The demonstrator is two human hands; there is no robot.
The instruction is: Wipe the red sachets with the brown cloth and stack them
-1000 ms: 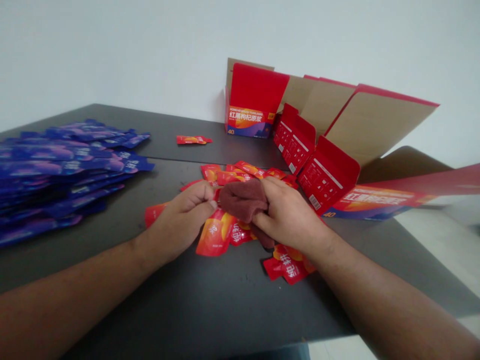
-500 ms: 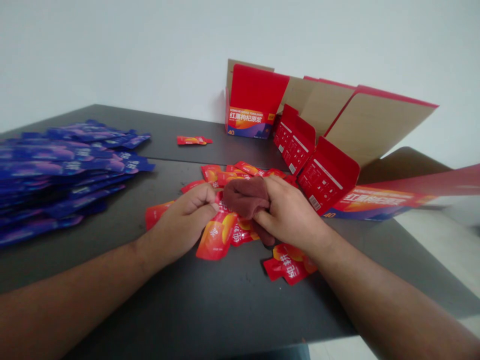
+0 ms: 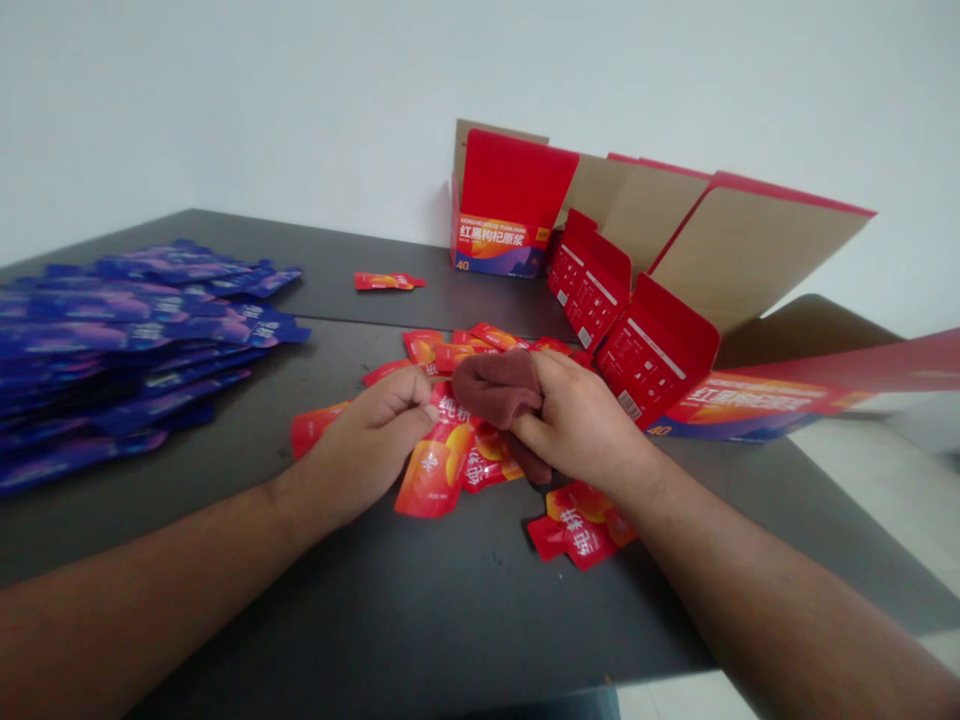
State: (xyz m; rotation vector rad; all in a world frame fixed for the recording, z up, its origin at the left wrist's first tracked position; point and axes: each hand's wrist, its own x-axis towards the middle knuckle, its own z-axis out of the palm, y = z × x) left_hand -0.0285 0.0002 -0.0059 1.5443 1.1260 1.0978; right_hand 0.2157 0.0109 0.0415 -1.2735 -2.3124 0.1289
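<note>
right hand [image 3: 589,430] on top of a maroon terry cloth [image 3: 497,389], its grip clenched around the bunched fabric, fingers folded over the cloth's right side. left hand [image 3: 367,445] just beside it, grip curled closed, fingertips [image 3: 427,412] at the cloth's left edge; cannot tell whether it pinches the cloth. cloth sits above a loose scatter of red foil sachets [image 3: 435,470], touching them, over the dark tabletop [image 3: 360,265]. one red sachet [image 3: 388,281] lies apart, farther off. stacked blue sachets [image 3: 127,340] lie well left. red printed carton [image 3: 504,205] stands upright at back, beside an unfolded red-and-kraft carton blank [image 3: 660,300] leaning at right.
</note>
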